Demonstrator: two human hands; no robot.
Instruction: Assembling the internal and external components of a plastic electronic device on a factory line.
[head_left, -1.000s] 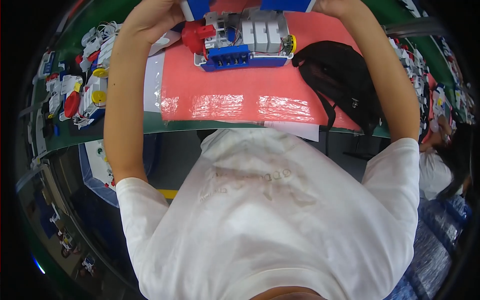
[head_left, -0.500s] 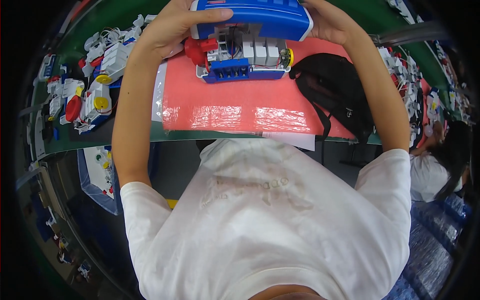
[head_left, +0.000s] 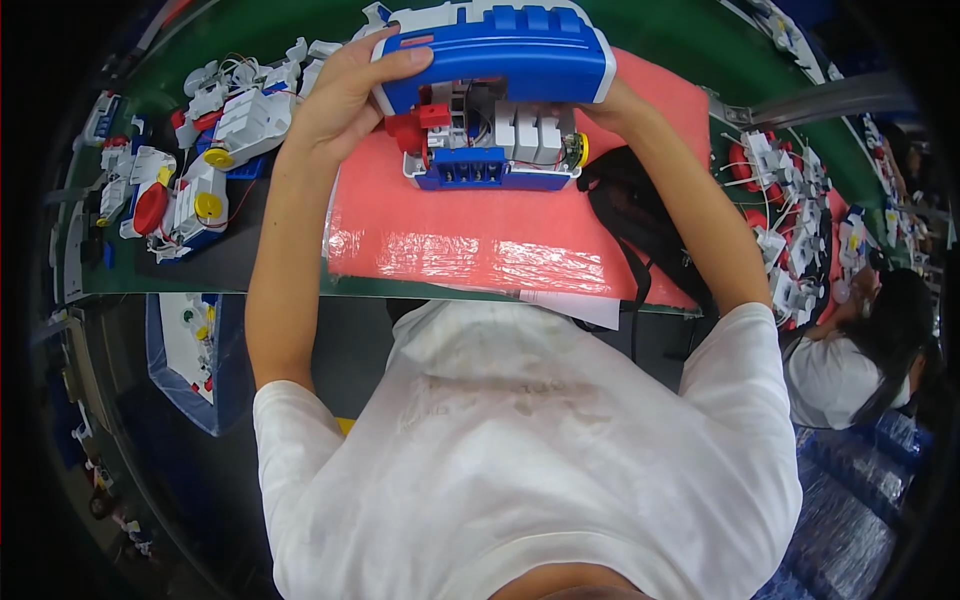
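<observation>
The blue cover (head_left: 490,68) was above the open machine (head_left: 537,138) on the pink mat (head_left: 450,240). The left hand (head_left: 345,100) clasped its left end; the right hand (head_left: 614,108), fingers partly hidden, gripped its right. A black bag (head_left: 632,200) lay nearby.

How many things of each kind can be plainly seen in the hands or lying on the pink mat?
Blue cover, held by the left hand and right hand: 1
Open blue-and-white machine: 1
Black bag, partly hidden by the right arm: 1
Total: 3
</observation>
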